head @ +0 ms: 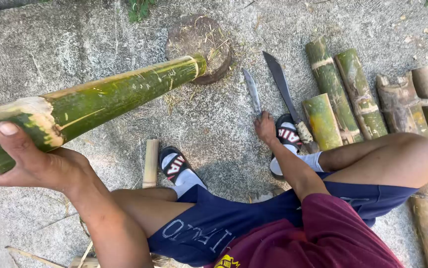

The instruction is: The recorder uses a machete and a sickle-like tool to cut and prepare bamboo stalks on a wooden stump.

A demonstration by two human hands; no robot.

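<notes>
Outdoor work yard: bare concrete ground (75, 44), wooden chopping block (199, 42) and cut bamboo lengths (358, 94) beyond the hands.

1 long green bamboo pole (109, 97), 2 knives (251, 92), 1 wooden block (199, 47), 2 sandals (173, 165)

Your left hand (35, 164) grips the green bamboo pole (109, 99), its far end resting on the wooden block (199, 47); your right hand (265, 128) clasps the small knife (252, 92).
</notes>
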